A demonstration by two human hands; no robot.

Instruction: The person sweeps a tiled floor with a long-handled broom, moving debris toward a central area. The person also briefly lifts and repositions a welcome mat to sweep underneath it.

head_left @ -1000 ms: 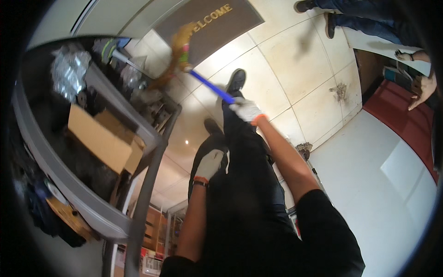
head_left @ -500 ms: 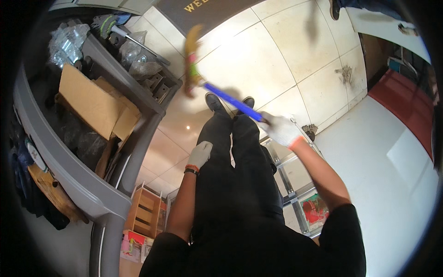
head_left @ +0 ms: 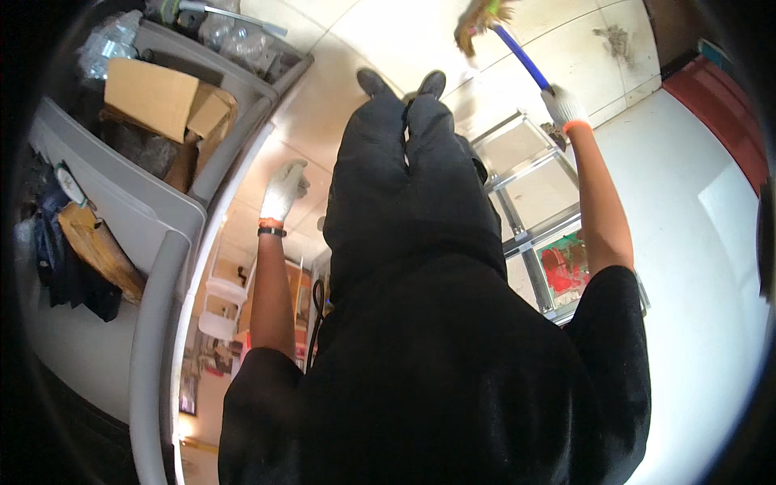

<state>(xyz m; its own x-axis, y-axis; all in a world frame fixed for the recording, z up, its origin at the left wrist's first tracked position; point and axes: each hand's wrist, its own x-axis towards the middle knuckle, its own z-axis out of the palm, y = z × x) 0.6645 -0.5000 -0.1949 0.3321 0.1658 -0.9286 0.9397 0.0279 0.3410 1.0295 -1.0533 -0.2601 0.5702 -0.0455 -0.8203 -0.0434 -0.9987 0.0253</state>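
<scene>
In my right hand [head_left: 564, 107], gloved in white with an orange cuff, is the end of a blue handle; the fingers are wrapped round it. It looks like a feather duster [head_left: 524, 59], with a shaggy brown, green and yellowish head at the top edge, held out over the tiles to the right of my feet. My left hand [head_left: 283, 191], in a matching glove, hangs beside my left thigh near the grey cart. Its fingers are loosely bent and apart, with nothing seen in them.
The grey cart [head_left: 162, 198] on my left carries an opened cardboard box [head_left: 149, 95], clear plastic wrapping [head_left: 109, 50] and a long-handled tool [head_left: 234, 14]. A metal-framed rack [head_left: 529, 237] stands by my right leg, beside a white surface [head_left: 687, 234]. A dark smudge [head_left: 616, 44] marks the floor tiles [head_left: 420, 32].
My right hand has swung the duster outward to the right and farther away. My left hand has moved left, off my thigh, and its fingers have loosened. The view has shifted too.
</scene>
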